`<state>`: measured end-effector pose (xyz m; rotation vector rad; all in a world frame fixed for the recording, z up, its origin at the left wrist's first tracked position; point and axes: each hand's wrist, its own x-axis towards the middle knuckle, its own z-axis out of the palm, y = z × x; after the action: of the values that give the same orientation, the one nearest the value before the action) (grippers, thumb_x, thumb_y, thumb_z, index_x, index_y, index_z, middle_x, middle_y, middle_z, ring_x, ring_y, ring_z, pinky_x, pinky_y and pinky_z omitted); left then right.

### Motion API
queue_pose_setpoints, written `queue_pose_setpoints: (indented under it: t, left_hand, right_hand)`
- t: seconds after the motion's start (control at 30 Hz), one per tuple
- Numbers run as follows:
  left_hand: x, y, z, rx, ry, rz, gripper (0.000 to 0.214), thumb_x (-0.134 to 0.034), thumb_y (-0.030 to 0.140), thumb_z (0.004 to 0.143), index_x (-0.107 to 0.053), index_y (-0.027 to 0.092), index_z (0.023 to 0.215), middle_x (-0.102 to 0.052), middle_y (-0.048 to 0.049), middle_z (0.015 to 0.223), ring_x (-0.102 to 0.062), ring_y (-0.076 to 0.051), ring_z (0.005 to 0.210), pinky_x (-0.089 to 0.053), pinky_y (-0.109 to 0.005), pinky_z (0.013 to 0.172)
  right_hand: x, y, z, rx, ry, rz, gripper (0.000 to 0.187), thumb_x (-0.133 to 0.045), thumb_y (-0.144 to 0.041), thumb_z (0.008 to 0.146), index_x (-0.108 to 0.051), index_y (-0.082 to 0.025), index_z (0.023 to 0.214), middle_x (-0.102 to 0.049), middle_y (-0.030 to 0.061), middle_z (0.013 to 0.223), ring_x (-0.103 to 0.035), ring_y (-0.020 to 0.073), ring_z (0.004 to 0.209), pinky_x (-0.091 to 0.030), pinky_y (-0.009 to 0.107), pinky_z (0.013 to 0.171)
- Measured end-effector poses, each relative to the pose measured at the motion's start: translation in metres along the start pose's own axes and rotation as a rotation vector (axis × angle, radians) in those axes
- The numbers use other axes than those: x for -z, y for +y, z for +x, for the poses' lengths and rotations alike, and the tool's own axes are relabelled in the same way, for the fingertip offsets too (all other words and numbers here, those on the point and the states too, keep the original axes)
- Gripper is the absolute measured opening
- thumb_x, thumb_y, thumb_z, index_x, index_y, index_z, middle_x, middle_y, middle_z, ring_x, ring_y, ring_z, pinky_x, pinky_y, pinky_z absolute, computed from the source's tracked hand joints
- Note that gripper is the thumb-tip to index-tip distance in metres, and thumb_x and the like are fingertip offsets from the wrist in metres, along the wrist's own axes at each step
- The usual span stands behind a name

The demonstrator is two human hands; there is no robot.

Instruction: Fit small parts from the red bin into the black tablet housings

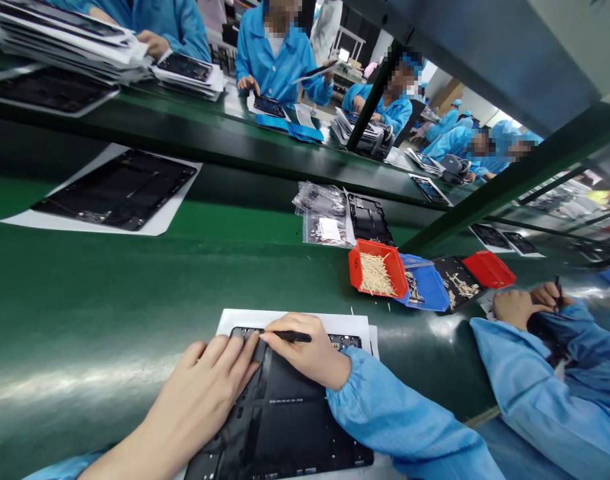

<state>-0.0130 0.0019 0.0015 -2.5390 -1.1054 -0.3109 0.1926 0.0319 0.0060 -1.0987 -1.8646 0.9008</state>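
right hand pinches a slim black tool over the dark panel; left hand lies unclenched across its far corner.

Plastic bags, green beam, blue-clad co-workers

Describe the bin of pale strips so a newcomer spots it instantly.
On the green bench, look ahead and right of the wearer's right hand to a blue bin. Immediately left sits the red bin. Its heap of pale strips sets it apart from the second red bin farther right, where none show.
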Motion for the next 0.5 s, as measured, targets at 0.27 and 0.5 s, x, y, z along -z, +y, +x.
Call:
queue_pose_setpoints:
  t: [0.27, 0.5]
  left_hand:
    - [-0.004, -0.006, -0.001, 0.014, -0.006, -0.077, 0.039, -0.041, 0.032, 0.102, -0.066, 0.014, 0.125, -0.065, -0.0092, 0.090, -0.055, -0.026, 0.083, -0.034, -0.040, 0.071]
    - [-0.003, -0.010, -0.002, -0.085, 0.083, -0.121, 0.033, -0.045, 0.019, 0.099, -0.069, 0.012, 0.120, -0.071, -0.0133, 0.112, -0.058, -0.029, 0.099, -0.039, -0.042, 0.082]
  right_hand:
    - [0.005, 0.007, 0.001, -0.157, 0.231, -0.046, 0.026, -0.062, -0.031, 0.091, -0.069, -0.019, 0.069, -0.066, 0.0018, 0.065, -0.060, 0.0146, 0.059, -0.046, 0.026, 0.057]
    - [0.009, 0.006, -0.002, -0.058, 0.245, -0.072, 0.018, -0.062, -0.026, 0.087, -0.071, -0.018, 0.074, -0.072, 0.0041, 0.071, -0.066, 0.0155, 0.064, -0.050, 0.025, 0.060]
